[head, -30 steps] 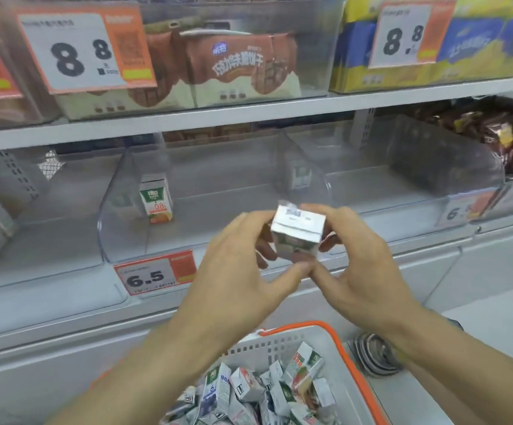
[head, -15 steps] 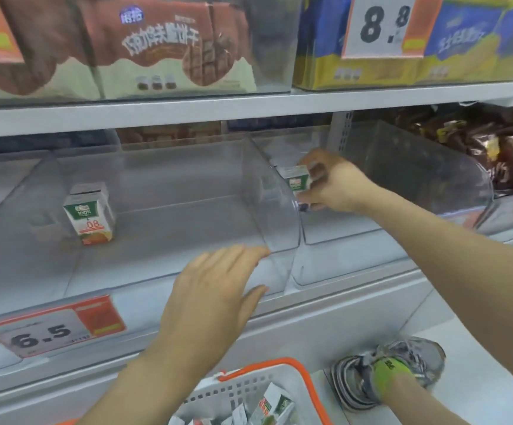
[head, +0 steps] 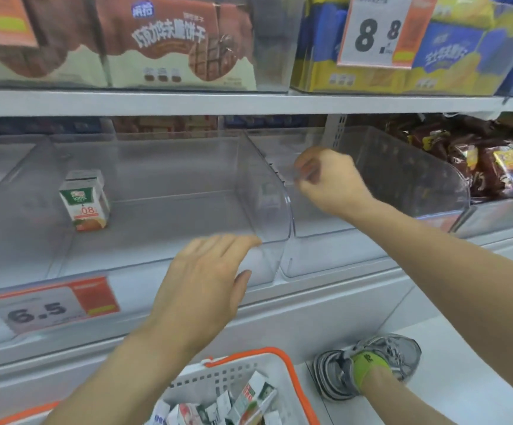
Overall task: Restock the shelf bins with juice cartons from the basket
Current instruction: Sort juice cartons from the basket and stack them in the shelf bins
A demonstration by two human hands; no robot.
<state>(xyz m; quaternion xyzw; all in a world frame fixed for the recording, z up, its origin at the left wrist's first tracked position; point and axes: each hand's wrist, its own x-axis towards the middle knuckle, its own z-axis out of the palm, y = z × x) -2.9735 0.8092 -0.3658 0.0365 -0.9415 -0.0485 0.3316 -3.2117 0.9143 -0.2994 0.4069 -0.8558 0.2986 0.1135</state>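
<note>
Grey shelf (head: 249, 102) w/ clear bins (head: 187, 167), 1 juice carton (head: 85, 200), basket (head: 249, 357) below

One green-and-orange juice carton (head: 85, 200) stands upright in the left clear bin (head: 163, 167); others fill the basket (head: 283, 368).

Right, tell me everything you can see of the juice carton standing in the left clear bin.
The juice carton is a small rectangular box that looks like coated card. Its folded top is white, the upper front is green with a small logo, and the lower front turns orange with a fruit picture and red figures reading 08. It stands upright on the floor of the left clear bin, towards the bin's left side, turned slightly so its front and right side both show. It is alone there, and neither hand touches it.
</note>
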